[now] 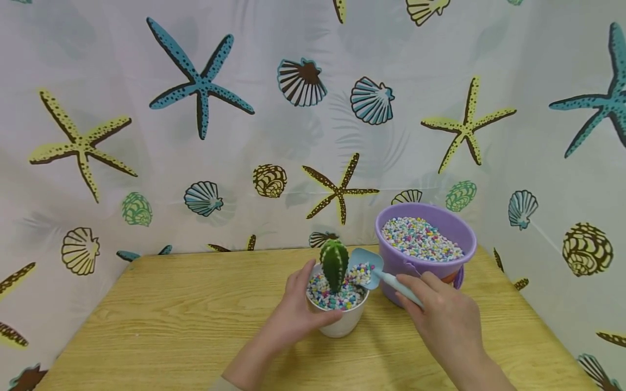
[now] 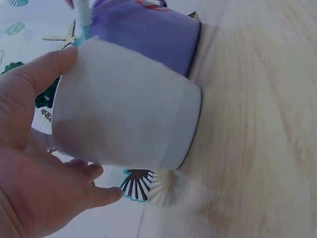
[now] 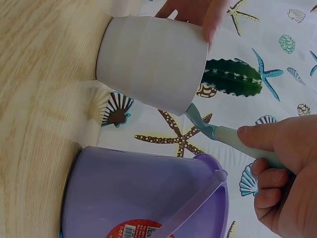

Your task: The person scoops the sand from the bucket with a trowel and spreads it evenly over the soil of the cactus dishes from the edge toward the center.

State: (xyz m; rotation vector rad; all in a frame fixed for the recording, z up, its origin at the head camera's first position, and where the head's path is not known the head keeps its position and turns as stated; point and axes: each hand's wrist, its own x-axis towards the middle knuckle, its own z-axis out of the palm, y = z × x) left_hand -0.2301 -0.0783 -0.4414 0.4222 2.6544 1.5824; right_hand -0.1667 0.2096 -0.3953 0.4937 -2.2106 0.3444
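Note:
A green cactus (image 1: 335, 265) stands in a white flower pot (image 1: 344, 325) filled with small multicoloured pebbles (image 1: 323, 293). My left hand (image 1: 292, 312) holds the pot near its rim, thumb on the near side and fingers around the left and far side. In my right hand (image 1: 447, 312) is the handle of a light blue toy shovel (image 1: 402, 288). Its blade tilts over the pot's right rim, beside the cactus, with pebbles on it. The right wrist view shows the shovel (image 3: 233, 139) against the pot's rim (image 3: 195, 94).
Just right of the pot stands a purple bucket (image 1: 391, 258), holding many more coloured pebbles (image 1: 420, 239). Its handle hangs down on the side seen in the right wrist view. A wooden table (image 1: 186, 320) lies beneath, with a shell-and-starfish cloth (image 1: 235, 146) behind.

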